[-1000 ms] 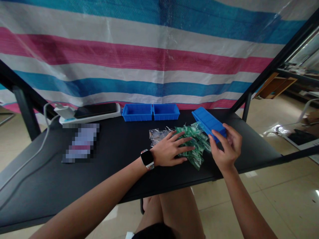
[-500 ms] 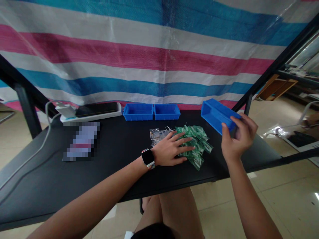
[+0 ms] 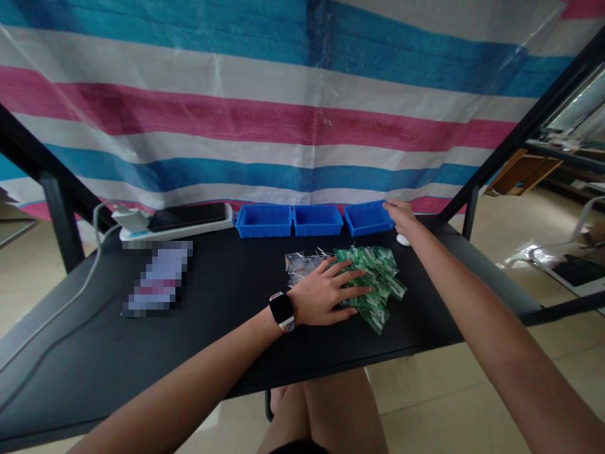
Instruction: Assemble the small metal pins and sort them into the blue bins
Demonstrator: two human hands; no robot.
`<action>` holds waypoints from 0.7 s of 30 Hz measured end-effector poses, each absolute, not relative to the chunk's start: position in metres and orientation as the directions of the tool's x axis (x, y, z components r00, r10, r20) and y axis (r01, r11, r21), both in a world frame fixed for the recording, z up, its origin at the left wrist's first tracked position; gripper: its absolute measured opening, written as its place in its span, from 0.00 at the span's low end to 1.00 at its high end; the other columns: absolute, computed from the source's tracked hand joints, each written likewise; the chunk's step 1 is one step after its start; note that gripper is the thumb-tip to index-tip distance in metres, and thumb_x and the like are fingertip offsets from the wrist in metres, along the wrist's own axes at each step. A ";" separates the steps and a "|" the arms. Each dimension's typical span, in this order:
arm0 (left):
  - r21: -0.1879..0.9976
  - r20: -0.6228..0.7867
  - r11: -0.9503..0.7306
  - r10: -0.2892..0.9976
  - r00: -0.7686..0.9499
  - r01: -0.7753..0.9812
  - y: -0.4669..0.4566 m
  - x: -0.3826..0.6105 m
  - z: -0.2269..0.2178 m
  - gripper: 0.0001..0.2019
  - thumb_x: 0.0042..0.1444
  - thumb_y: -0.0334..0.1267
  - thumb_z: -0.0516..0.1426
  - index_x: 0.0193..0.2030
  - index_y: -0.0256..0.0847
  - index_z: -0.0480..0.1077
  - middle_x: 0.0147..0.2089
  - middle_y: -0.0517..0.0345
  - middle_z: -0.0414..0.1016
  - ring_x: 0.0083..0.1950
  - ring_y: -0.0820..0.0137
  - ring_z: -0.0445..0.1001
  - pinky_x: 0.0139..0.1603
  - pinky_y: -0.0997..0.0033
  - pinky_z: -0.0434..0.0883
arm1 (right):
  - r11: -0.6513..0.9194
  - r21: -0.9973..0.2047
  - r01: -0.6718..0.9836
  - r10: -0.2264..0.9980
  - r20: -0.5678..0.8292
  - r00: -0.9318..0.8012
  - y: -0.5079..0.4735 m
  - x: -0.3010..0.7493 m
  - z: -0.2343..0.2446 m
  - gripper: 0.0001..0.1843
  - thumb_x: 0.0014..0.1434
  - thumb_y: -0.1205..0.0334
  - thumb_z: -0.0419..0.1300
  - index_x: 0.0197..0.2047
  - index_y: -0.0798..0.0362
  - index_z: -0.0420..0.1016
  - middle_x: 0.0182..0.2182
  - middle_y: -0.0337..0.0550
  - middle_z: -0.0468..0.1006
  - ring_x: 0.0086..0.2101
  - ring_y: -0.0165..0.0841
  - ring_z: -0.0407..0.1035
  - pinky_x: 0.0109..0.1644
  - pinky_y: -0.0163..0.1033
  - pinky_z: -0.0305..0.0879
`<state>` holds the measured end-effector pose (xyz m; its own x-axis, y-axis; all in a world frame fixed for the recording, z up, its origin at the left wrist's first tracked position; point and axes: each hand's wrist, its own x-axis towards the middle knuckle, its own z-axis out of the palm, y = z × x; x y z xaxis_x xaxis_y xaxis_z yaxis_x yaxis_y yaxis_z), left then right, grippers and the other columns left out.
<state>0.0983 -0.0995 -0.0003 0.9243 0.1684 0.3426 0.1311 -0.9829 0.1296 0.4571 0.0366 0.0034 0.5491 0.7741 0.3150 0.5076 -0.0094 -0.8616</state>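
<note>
Striped sheet (image 3: 236, 113) hangs behind a dark table (image 3: 222, 271). Along the table's back edge, row of 3 blue boxes: L box (image 3: 265, 231) & mid box (image 3: 319, 230) stand end to end in line, so those two look done; R box (image 3: 371, 229) sits just beside mid box, a bit askew, so prob. not squared up yet. Can't tell if it's fully down. Pkts are out on the tabletop in front of the row, none visible inside the boxes.

Pile's mixed: green packets (image 3: 378, 284) on the R side, shiny, crumpled, overlapping, w/ pale strips inside; clear packets (image 3: 297, 263) on the L, partly hidden, contents too small to ID. L hand (image 3: 324, 293) lies palm down on the pile, fingers spread wide, gripping nothing AFAICT. R hand (image 3: 401, 217) has R box pinched by its outer end, fingers narrow. Small white thing (image 3: 403, 240) just below that hand.
</note>
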 end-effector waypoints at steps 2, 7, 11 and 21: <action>0.132 0.348 -0.983 0.168 0.922 0.129 -0.100 0.098 0.000 0.26 0.73 0.52 0.53 0.74 0.52 0.66 0.79 0.51 0.62 0.77 0.45 0.60 0.76 0.35 0.55 | -0.075 -0.850 0.521 0.768 0.284 0.574 0.039 0.451 -0.002 0.11 0.55 0.57 0.63 0.36 0.56 0.81 0.32 0.47 0.83 0.42 0.44 0.78 0.53 0.48 0.75; 0.221 0.402 -0.965 0.220 0.889 0.139 -0.101 0.101 -0.001 0.22 0.74 0.50 0.54 0.71 0.52 0.70 0.76 0.49 0.66 0.76 0.48 0.62 0.77 0.37 0.55 | -0.178 -0.795 0.581 0.760 0.264 0.594 0.042 0.435 -0.003 0.09 0.56 0.60 0.63 0.35 0.55 0.82 0.36 0.53 0.85 0.46 0.49 0.79 0.58 0.49 0.72; 0.458 0.508 -0.879 0.378 0.774 0.128 -0.102 0.101 0.005 0.16 0.75 0.46 0.52 0.62 0.47 0.76 0.69 0.47 0.73 0.69 0.56 0.71 0.73 0.47 0.64 | -0.170 -0.752 0.637 0.743 0.327 0.584 0.020 0.423 0.007 0.19 0.60 0.59 0.61 0.49 0.61 0.81 0.47 0.63 0.84 0.51 0.51 0.77 0.63 0.54 0.69; 0.546 0.421 -0.769 0.594 0.686 0.331 -0.057 0.056 0.019 0.20 0.74 0.47 0.52 0.64 0.41 0.73 0.63 0.45 0.78 0.64 0.54 0.74 0.69 0.47 0.68 | 0.115 -0.562 0.819 0.791 0.550 0.267 -0.209 0.342 -0.002 0.27 0.70 0.47 0.60 0.67 0.49 0.69 0.62 0.57 0.74 0.63 0.50 0.70 0.70 0.63 0.65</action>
